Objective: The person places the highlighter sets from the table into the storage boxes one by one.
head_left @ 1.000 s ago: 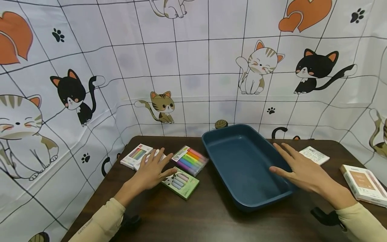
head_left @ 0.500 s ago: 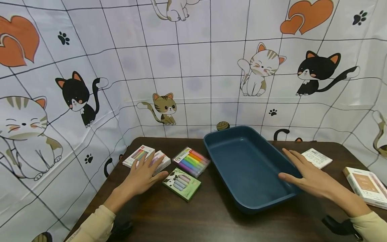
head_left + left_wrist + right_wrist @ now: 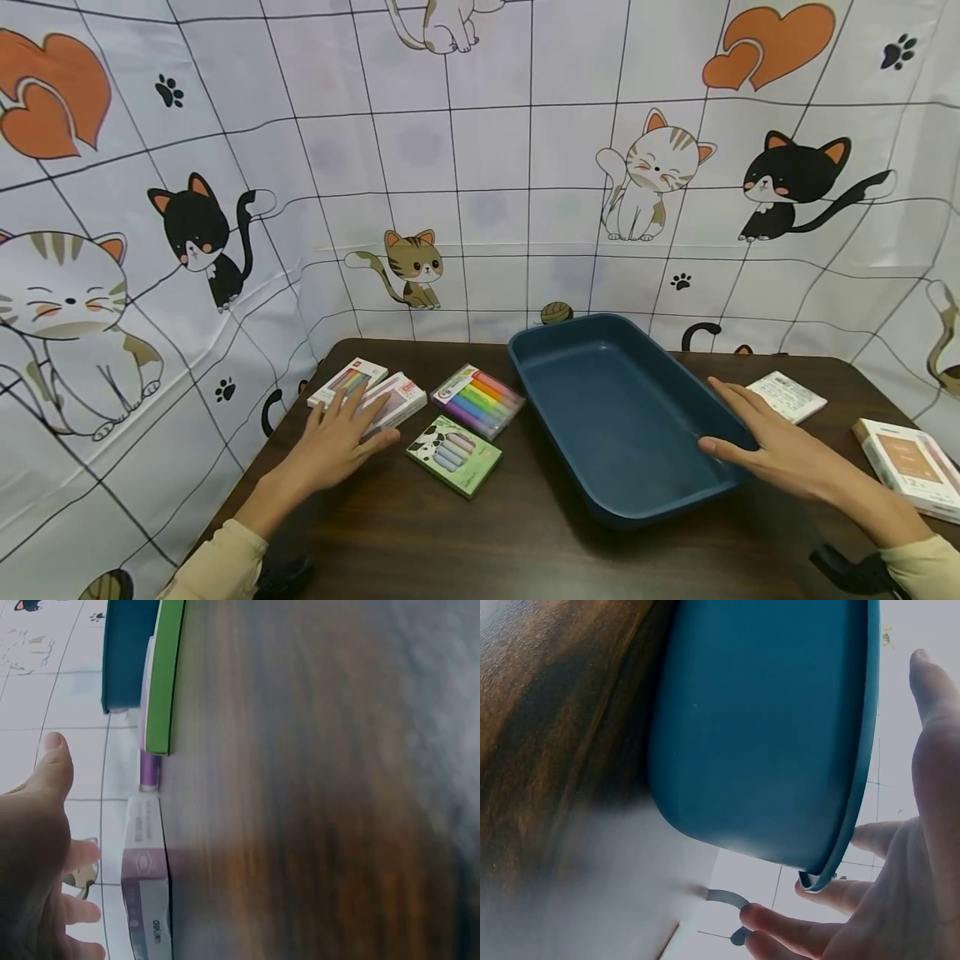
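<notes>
My left hand (image 3: 365, 417) lies flat with straight fingers on the dark table, fingertips over a white and pink marker box (image 3: 401, 397). Beside it lie another white box (image 3: 348, 380), a clear pack of rainbow markers (image 3: 477, 399) and a green panda pack (image 3: 453, 454). My right hand (image 3: 733, 419) rests with spread, straight fingers on the right rim of an empty dark blue tray (image 3: 600, 400). In the left wrist view the left hand (image 3: 37, 847) is next to the box (image 3: 146, 892). The right wrist view shows the right hand (image 3: 900, 892) against the tray wall (image 3: 765, 727).
A small white pack (image 3: 787, 396) and a larger white and tan box (image 3: 907, 465) lie on the table right of the tray. A cat-print cloth (image 3: 480, 167) hangs behind and to both sides. The table's front edge (image 3: 465, 550) is close to me.
My left hand slid back and left, off the green panda pack toward the white boxes. My right hand moved right, from over the tray's inside to its right rim.
</notes>
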{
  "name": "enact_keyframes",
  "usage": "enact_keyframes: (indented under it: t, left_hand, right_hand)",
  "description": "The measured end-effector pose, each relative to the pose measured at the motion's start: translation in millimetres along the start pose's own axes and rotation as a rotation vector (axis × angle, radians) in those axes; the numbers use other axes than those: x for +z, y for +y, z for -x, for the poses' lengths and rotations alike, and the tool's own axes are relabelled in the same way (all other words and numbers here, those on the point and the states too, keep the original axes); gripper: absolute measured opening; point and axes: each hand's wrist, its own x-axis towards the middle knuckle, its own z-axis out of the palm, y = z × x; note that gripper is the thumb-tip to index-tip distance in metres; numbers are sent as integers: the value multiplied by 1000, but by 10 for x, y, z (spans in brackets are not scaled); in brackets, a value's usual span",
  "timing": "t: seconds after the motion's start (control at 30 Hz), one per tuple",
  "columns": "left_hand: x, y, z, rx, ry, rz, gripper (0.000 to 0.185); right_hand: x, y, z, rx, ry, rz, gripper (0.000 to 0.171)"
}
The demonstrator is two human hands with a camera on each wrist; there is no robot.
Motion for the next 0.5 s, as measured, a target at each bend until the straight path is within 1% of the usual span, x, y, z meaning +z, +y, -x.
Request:
enact_keyframes:
  t: [0.17, 0.23, 0.3, 0.4, 0.5]
  left_hand:
    - [-69, -36, 0, -17, -25, -12, 80]
    - [-87, -45, -9, -8, -25, -13, 79]
    - [-72, -68, -11, 4, -26, -10, 78]
    - [-60, -95, 21, 1, -34, 0, 78]
    - [-59, -134, 78, -20, -38, 3, 79]
  right_hand:
    - [29, 23, -4, -9, 12, -16, 93]
    - [53, 43, 24, -8, 21, -40, 93]
    - [76, 69, 64, -5, 25, -69, 92]
    - [92, 108, 107, -17, 28, -104, 89]
    - [85, 137, 103, -31, 20, -117, 87]
